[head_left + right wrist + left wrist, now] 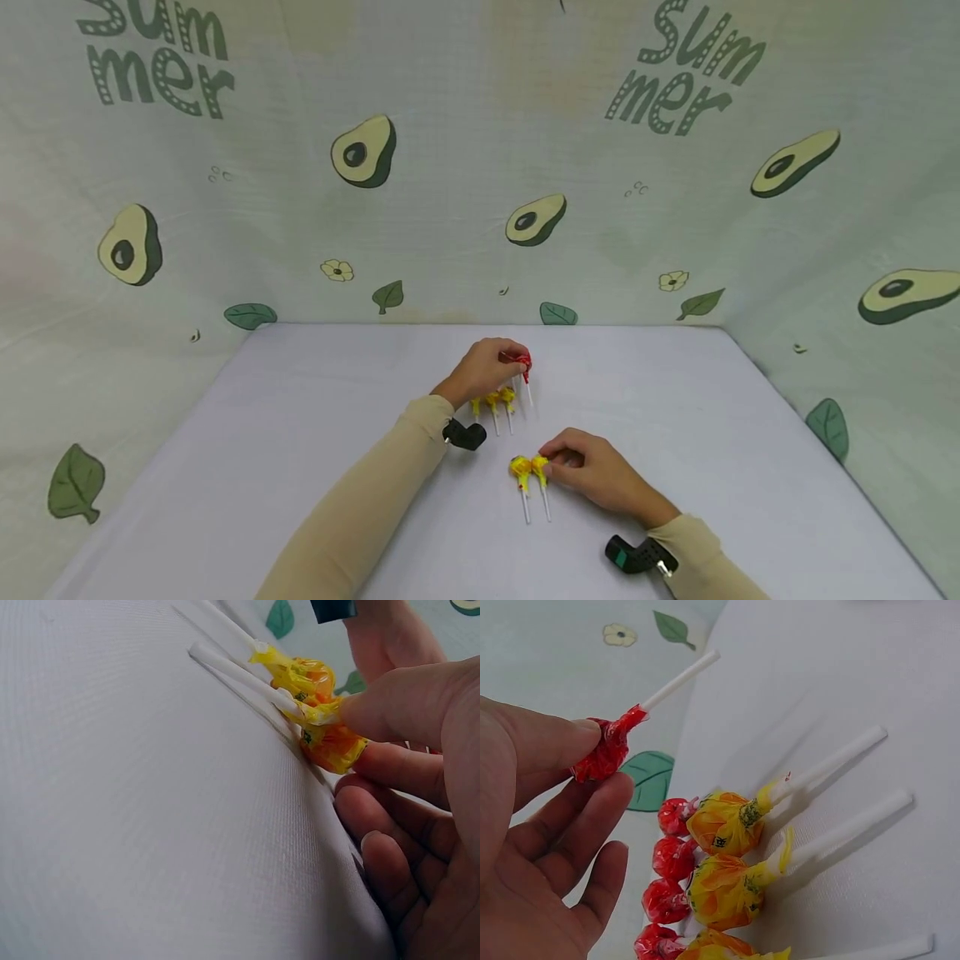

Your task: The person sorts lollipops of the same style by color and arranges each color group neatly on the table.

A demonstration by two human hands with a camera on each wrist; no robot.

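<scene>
My left hand (482, 368) pinches a red-wrapped lollipop (606, 750) between thumb and fingers, above the far part of the table. Its white stick points away from the palm. Below this hand lies a row of yellow-wrapped lollipops (724, 889), and a row of red lollipops (673, 859) sits just behind their heads. Nearer the front, my right hand (600, 473) grips the head of a yellow lollipop (330, 742) with thumb and index finger. Close on its left lies another yellow lollipop (520, 468), stick toward me.
A white-covered table (337, 358) spreads out under both hands. Behind it hangs a pale cloth (450, 150) printed with avocados, leaves and lettering. Black wrist cameras (637, 557) are strapped at both sleeves.
</scene>
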